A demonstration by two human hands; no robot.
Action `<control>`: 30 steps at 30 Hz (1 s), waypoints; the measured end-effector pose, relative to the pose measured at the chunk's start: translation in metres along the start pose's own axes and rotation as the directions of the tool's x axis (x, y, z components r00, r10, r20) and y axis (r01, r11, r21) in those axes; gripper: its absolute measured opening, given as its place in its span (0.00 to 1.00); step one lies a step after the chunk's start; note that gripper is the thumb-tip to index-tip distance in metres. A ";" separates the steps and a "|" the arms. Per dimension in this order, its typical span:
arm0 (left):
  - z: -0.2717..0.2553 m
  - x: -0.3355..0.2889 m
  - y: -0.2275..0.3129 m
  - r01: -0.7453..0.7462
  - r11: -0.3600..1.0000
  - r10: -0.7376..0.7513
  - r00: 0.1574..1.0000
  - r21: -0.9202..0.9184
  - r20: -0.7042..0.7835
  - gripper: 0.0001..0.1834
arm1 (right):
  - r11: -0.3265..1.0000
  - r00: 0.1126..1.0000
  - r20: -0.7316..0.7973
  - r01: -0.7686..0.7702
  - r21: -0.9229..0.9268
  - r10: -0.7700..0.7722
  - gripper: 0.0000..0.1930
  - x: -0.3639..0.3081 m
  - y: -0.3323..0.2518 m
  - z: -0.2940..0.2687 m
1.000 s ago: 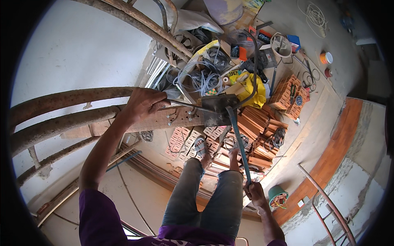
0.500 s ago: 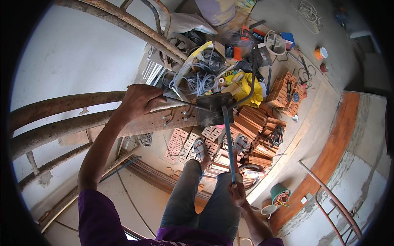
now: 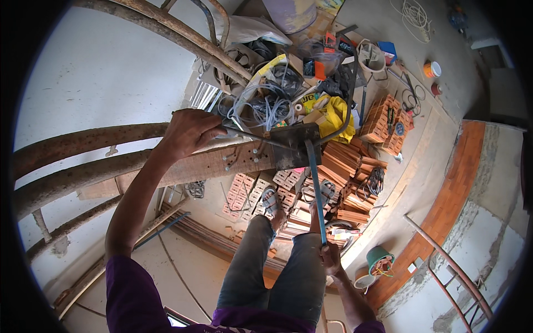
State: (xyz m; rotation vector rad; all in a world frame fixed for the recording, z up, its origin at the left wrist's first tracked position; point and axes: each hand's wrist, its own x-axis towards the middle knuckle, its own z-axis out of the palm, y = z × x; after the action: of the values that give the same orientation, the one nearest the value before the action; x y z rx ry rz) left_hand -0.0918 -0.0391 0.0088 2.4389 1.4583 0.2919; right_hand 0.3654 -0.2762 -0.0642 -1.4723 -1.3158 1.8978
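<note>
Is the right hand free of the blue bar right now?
No, the right hand grips the blue bar near its lower end.

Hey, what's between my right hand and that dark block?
In the head view, a blue bar runs from your right hand to the dark block.

Left fingers [image 3: 211, 132] round rod [image 3: 255, 136]; right fingers [image 3: 327, 252] round blue bar [image 3: 317, 191].

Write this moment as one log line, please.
left hand: grips dark rod | right hand: grips blue bar | dark block: at plank end
</note>
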 end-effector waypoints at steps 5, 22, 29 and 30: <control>0.004 -0.003 0.004 0.055 0.997 -0.055 0.998 0.059 0.002 0.12 | 1.000 0.999 -0.037 0.013 0.010 -0.012 0.35 -0.003 -0.002 0.012; 0.010 -0.005 0.013 0.066 0.998 -0.066 0.996 0.012 -0.062 0.11 | 0.956 0.993 -0.120 0.021 0.293 0.014 0.29 -0.008 0.004 0.097; -0.004 -0.006 0.014 0.079 0.997 -0.080 0.995 0.015 0.063 0.10 | 0.981 0.996 -0.074 -0.030 0.189 0.045 0.26 -0.012 0.005 0.054; -0.005 -0.011 0.012 0.083 0.997 -0.083 0.995 -0.004 0.046 0.11 | 0.971 0.998 0.017 -0.061 0.232 0.059 0.26 -0.012 -0.002 0.039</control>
State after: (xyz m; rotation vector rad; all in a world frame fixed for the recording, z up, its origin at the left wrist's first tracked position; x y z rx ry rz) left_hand -0.0885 -0.0541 0.0170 2.3571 1.5319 0.2200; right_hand 0.3339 -0.3010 -0.0558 -1.3985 -1.0222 2.0213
